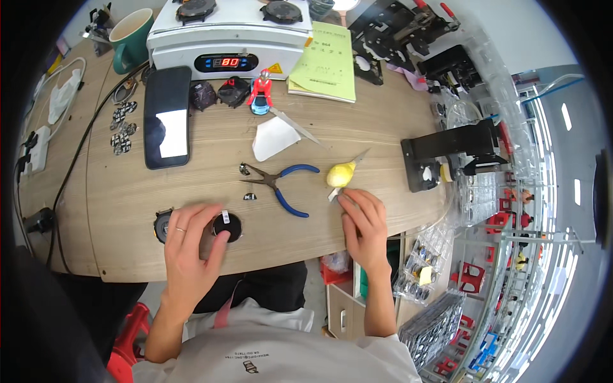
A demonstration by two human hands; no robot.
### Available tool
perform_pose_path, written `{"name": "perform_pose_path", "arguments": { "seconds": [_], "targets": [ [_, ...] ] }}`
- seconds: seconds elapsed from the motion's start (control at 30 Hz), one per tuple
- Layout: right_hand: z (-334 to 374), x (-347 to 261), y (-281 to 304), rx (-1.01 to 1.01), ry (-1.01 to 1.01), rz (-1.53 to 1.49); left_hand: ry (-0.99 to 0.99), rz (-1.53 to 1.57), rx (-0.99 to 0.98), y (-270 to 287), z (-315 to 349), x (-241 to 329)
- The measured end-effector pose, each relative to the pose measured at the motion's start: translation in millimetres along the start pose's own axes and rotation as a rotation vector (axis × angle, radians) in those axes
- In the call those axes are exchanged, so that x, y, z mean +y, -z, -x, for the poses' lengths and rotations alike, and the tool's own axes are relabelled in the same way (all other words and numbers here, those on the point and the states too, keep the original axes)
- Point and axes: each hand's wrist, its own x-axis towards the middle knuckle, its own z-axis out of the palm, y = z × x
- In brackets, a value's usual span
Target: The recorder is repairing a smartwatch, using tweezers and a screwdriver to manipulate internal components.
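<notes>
My left hand (193, 246) is over the near left of the table, its thumb and index finger at the left edge of a round black disc (234, 228) with a small white label (225, 217). A dark watch-like round case (162, 225) lies just left of that hand, partly covered by it. My right hand (365, 226) rests on the table with thumb and fingers apart. Its fingertips are beside a small white scrap (333, 194), just below a yellow-handled pointed tool (341, 173). Between the hands lie blue-handled pliers (279, 185), jaws open, near two small dark pieces (249, 196).
At the back stands a white heating plate (230, 41) with a red display. A phone (167, 118), a toy figure (260, 92), white paper (274, 138) and a yellow-green booklet (322, 64) lie before it. A black stand device (447, 150) is at right; a cable (73, 163) crosses the left.
</notes>
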Motion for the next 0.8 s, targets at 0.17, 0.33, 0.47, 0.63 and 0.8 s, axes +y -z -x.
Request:
{"name": "perform_pose_path", "arguments": {
  "seconds": [0.17,0.33,0.47,0.63,0.8],
  "targets": [
    [35.7,-22.7,14.8,-0.141,0.061,0.136,-0.039,-0.052,-0.098,4.4,-6.7,4.5],
    [57.5,-17.2,6.6,-0.105,0.172,0.09,-0.031,-0.066,-0.166,4.8,-6.3,5.0],
    [63.2,-19.9,2.4,-0.058,0.219,0.084,-0.068,-0.092,-0.162,3.5,-3.7,-2.0],
    [49.1,-35.7,-4.2,0.013,0.16,-0.11,-0.081,-0.079,-0.151,4.0,-5.1,-1.3],
    [21.3,-66.1,-15.6,-0.045,-0.067,-0.41,-0.087,-0.099,-0.15,4.4,-4.7,-1.2]
  ]
}}
